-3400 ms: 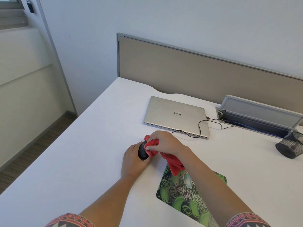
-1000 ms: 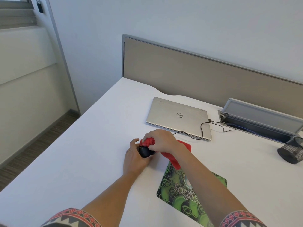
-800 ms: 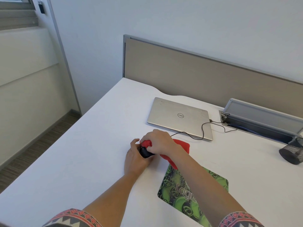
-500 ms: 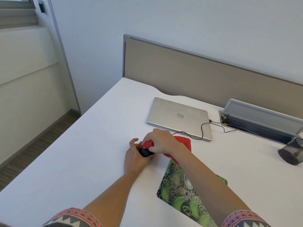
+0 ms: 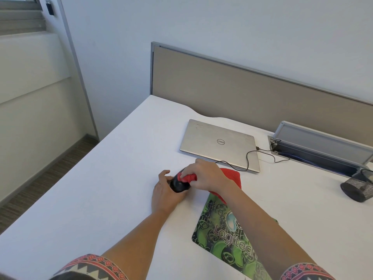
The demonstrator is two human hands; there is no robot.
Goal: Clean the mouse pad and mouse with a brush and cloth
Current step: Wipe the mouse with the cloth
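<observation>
Left hand (image 5: pixel 164 196): curled round the black mouse (image 5: pixel 178 184) from the left and below, thumb up beside it, gripping it just above the counter (image 5: pixel 101 188).
Right hand (image 5: pixel 205 176): clenched on a bunched part of the red cloth (image 5: pixel 231 176), pressing that bunch onto the top of the mouse.
Mouse: between the two hands, left of the mouse pad and off it; whether it touches the counter cannot be told.
Cloth: the rest trails from under the right hand toward the right, lying on the counter and over the far corner of the mouse pad.
Mouse pad (image 5: pixel 224 237): green patterned, flat on the counter, partly under the right forearm.
Laptop (image 5: pixel 218 142): silver, lid closed, beyond the hands, with a black cable (image 5: pixel 248 158) plugged in at its right side.
Mesh cup (image 5: pixel 357 186): dark, at the right edge of the view, well apart from the hands.
</observation>
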